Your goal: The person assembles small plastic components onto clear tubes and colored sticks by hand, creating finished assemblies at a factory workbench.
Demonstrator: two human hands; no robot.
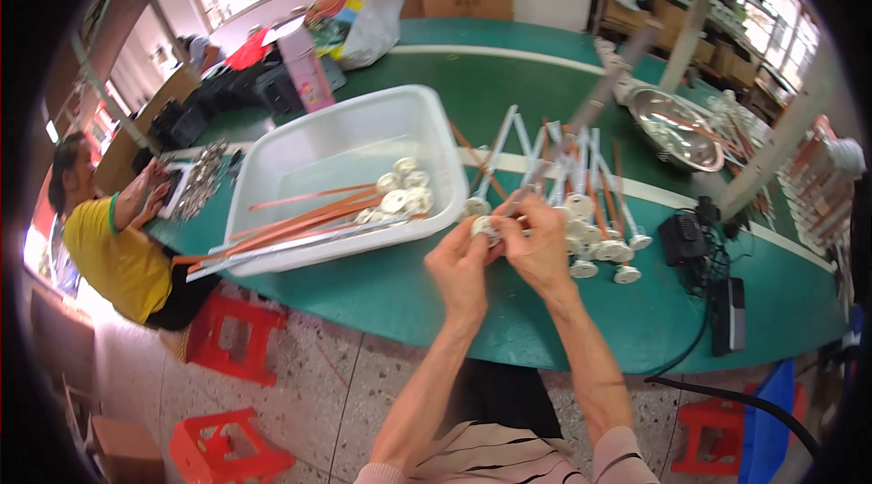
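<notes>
My left hand pinches a small white round cap between thumb and fingertips above the near edge of the green table. Against it works my right hand, its fingers closed on a long thin strip that slants up and away to the right, blurred. Whether the strip's near end sits inside the cap is hidden by my fingers. Just right of my hands lies a pile of strips with white round bases, orange and silvery. On the left, a white plastic tub holds loose white caps and orange strips.
A steel bowl with parts stands at the far right, beside a metal post. Black power adapters and cables lie nearer. A person in yellow works at the left. Red stools stand on the floor.
</notes>
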